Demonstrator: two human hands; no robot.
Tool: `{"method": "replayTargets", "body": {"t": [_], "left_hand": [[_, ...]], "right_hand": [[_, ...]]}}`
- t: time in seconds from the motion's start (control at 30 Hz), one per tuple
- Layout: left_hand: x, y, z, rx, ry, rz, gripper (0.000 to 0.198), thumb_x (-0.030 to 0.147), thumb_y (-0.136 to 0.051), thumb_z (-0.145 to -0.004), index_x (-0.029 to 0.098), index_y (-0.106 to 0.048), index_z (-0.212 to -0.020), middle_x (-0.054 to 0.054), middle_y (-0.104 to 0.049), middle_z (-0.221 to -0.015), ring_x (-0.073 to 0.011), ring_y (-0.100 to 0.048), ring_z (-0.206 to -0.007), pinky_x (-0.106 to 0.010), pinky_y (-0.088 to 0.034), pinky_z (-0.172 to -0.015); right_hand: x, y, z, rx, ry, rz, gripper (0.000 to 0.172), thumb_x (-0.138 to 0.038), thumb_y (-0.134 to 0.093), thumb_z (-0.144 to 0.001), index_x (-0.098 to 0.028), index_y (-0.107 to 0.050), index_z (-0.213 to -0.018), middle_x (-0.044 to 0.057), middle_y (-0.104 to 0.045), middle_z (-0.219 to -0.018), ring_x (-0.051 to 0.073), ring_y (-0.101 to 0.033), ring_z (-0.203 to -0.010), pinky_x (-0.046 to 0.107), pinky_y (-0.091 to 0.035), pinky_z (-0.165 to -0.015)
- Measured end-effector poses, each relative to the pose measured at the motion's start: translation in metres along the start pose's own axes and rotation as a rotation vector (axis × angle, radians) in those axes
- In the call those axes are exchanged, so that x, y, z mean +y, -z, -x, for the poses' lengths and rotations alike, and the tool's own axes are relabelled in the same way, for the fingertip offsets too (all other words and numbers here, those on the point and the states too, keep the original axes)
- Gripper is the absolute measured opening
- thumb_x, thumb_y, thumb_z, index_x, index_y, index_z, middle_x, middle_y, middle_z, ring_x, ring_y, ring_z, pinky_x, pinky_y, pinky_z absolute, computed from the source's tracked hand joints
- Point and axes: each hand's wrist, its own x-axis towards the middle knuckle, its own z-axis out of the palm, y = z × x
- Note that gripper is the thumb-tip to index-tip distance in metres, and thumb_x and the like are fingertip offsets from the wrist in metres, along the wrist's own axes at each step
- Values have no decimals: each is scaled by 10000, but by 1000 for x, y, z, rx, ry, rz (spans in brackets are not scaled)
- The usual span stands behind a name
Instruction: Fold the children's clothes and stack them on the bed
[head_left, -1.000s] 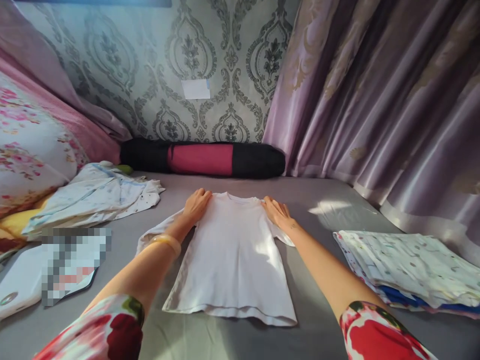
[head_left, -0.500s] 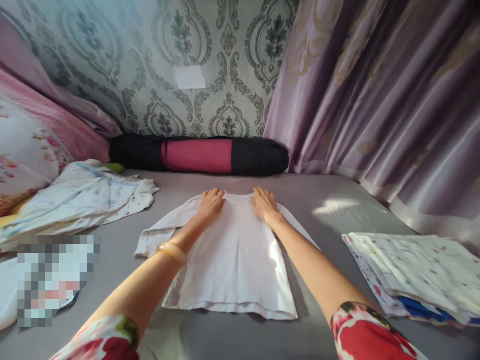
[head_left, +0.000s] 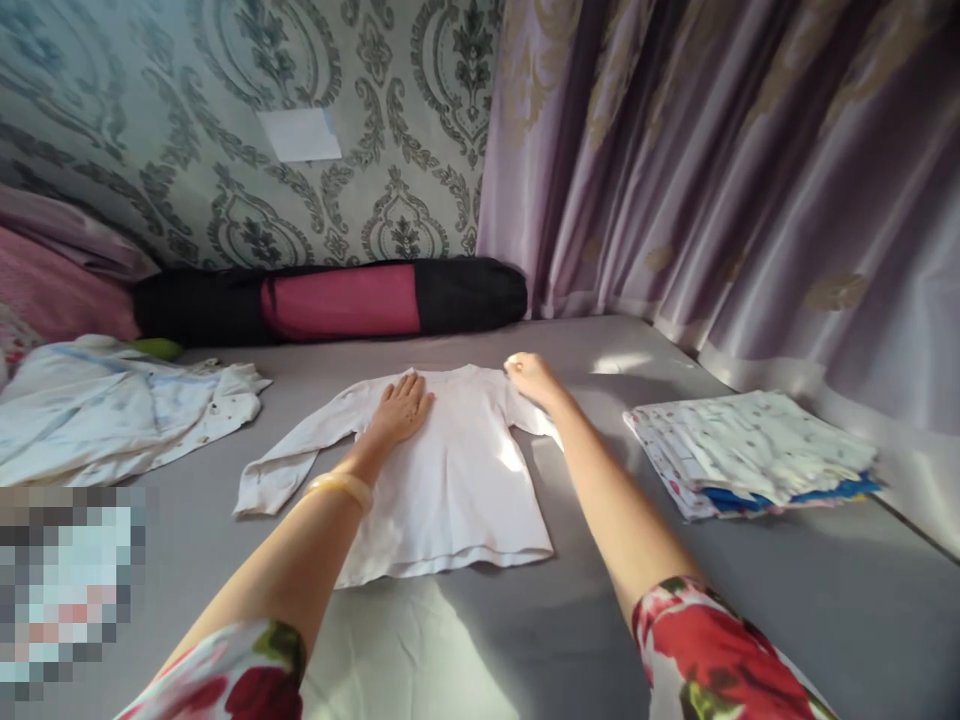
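Note:
A small white long-sleeved shirt (head_left: pixel 457 470) lies spread on the grey bed sheet, its neckline facing away from me. My left hand (head_left: pixel 403 408) rests flat and open on the shirt's upper left part, fingers apart; a pale bangle (head_left: pixel 339 487) is on that wrist. At the shirt's right shoulder, my right hand (head_left: pixel 531 378) is closed in a pinch, with a bit of white showing at the fingertips. The right sleeve is partly hidden behind my right forearm, while the left sleeve stretches out to the side, bent near its cuff.
A stack of folded printed clothes (head_left: pixel 757 445) sits on the right. On the left is a loose pile of pale printed clothing (head_left: pixel 142 405). A black and red roll-shaped bag (head_left: pixel 341 300) lies along the wall. Purple curtains (head_left: pixel 675 150) hang at the right.
The view has turned right. My right hand has gone from lying spread on the shirt to a closed pinch at its shoulder. My left hand stays flat on the shirt.

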Motion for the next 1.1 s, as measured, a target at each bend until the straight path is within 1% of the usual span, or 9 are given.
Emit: {"method": "replayTargets", "body": {"t": [0.07, 0.17, 0.4, 0.5, 0.6, 0.67, 0.77, 0.9, 1.1], "left_hand": [[0, -2, 0, 5, 8, 7, 589, 415, -199, -997, 111, -331, -1485, -151, -260, -1582, -262, -220, -1468, -473, -193, -1173], [-1, -5, -2, 4, 13, 2, 589, 420, -204, -997, 112, -334, -1481, -153, -263, -1581, -263, -221, -1467, -473, -186, -1172], [3, 6, -8, -115, 55, -65, 564, 395, -194, -1001, 118, -313, -1477, -160, -239, -1590, -266, -209, -1469, -481, -239, -1143], [21, 21, -13, -141, 88, -117, 476, 334, -298, -975, 124, -440, -1378, -171, -368, -1522, -294, -331, -1408, -471, -304, -1099], [53, 27, -22, 9, 26, -81, 422, 266, -382, -933, 129, -493, -1316, -165, -505, -1392, -290, -447, -1306, -434, -365, -1053], [79, 24, -29, 75, -110, 19, 416, 256, -397, -930, 144, -496, -1319, -142, -533, -1364, -258, -475, -1279, -402, -380, -1058], [111, 8, -38, 81, -306, 159, 415, 267, -405, -936, 163, -504, -1326, -113, -535, -1381, -219, -478, -1291, -359, -367, -1099], [132, -14, -41, 99, -301, 225, 446, 293, -353, -963, 146, -481, -1364, -131, -490, -1444, -217, -445, -1341, -372, -342, -1135], [137, -17, -34, 51, -235, 201, 516, 368, -290, -998, 140, -415, -1443, -132, -379, -1532, -226, -340, -1417, -393, -252, -1178]], "right_hand": [[26, 28, 20, -72, -159, 26, 210, -245, -520, -864, -136, -694, -823, 73, -710, -790, 177, -669, -778, 233, -485, -714], [55, 51, 50, -282, -402, 10, 171, -228, -624, -784, -137, -636, -640, 48, -638, -597, 143, -610, -551, 238, -485, -569], [63, 53, 71, -493, -297, 104, 136, -101, -641, -657, -150, -595, -539, -35, -465, -437, 119, -521, -481, 205, -365, -499], [66, 60, 67, -381, -262, 79, 61, -179, -621, -708, -152, -658, -668, -1, -566, -546, 154, -582, -581, 216, -376, -530], [76, 66, 63, 29, -271, 104, 225, -280, -522, -838, -178, -676, -965, 72, -700, -903, 206, -646, -835, 248, -442, -670], [82, 68, 63, 192, -301, 145, 317, -313, -466, -888, -197, -622, -1138, 108, -683, -1102, 242, -630, -1002, 291, -456, -784], [88, 69, 65, 78, -352, 173, 379, -343, -503, -867, -203, -600, -1206, 137, -647, -1210, 282, -603, -1107, 337, -455, -850], [96, 76, 69, -71, -448, 174, 368, -258, -604, -749, -180, -666, -1103, 151, -674, -1137, 281, -640, -1033, 315, -469, -785], [112, 83, 65, 58, -416, -201, 194, -269, -576, -736, -164, -678, -862, 21, -667, -741, 191, -645, -728, 225, -441, -576]]}}
